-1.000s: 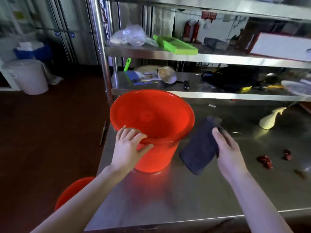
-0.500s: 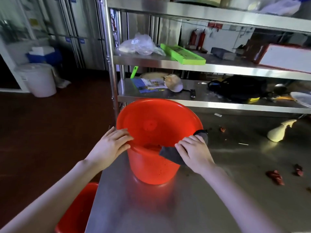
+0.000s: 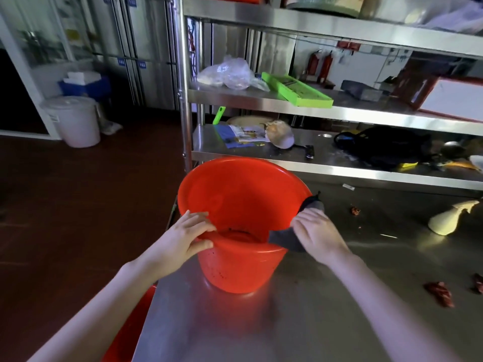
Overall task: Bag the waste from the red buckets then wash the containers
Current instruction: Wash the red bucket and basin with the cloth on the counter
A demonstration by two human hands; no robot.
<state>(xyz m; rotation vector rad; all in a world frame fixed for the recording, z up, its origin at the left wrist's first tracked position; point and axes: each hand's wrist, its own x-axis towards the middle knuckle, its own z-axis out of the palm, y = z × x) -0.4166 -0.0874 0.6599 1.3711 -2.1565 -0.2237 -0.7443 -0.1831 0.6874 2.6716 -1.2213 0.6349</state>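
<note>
Two hands on rim: left hand (image 3: 187,237) grips red bucket (image 3: 243,269) at 8 o'clock, thumb outside, fingers inside; right hand (image 3: 317,235) curled round dark grey cloth (image 3: 282,239) draped over rim at 3 o'clock. Bucket upright on steel table (image 3: 300,330).

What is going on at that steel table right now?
A person is wiping a red plastic bucket that stands upright on the stainless steel table. The left hand grips the near-left rim to steady it. The right hand holds a dark grey cloth draped over the right rim. Only dark specks show inside. A second red bucket sits low beside the table's left edge.
</note>
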